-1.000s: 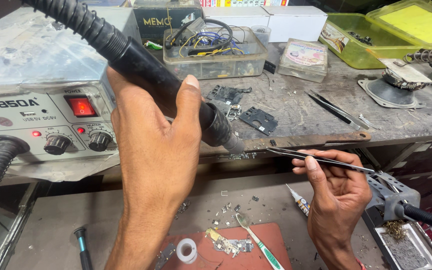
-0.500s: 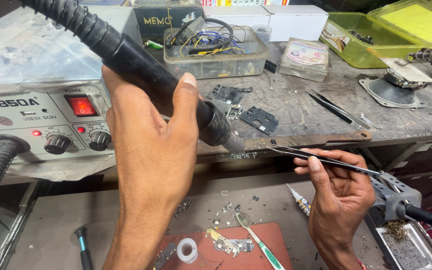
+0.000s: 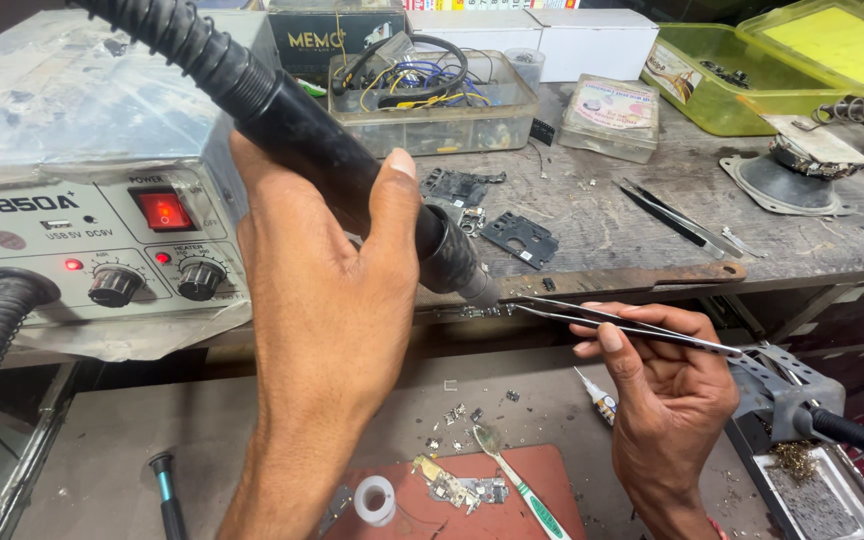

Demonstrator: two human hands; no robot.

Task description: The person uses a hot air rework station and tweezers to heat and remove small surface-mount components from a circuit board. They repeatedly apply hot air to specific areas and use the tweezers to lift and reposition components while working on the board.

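My left hand [image 3: 327, 300] grips the black handle of a hot air gun [image 3: 292, 125], its ribbed hose running up to the top left. The metal nozzle [image 3: 474, 285] points down at a small circuit board [image 3: 464, 311] held at the bench's front edge. My right hand [image 3: 667, 390] holds metal tweezers [image 3: 617, 322], whose tips reach left to the board just beside the nozzle.
A grey rework station [image 3: 82, 200] with a lit red switch and two knobs stands at left. A clear box of wires [image 3: 432, 100], black phone parts [image 3: 517, 238], spare tweezers [image 3: 677, 215] and a green tray [image 3: 752, 85] lie on the bench. A red mat [image 3: 472, 495] with parts is below.
The tweezers' tips have moved slightly up and left toward the nozzle. My left hand holds the hot air gun nearly still.
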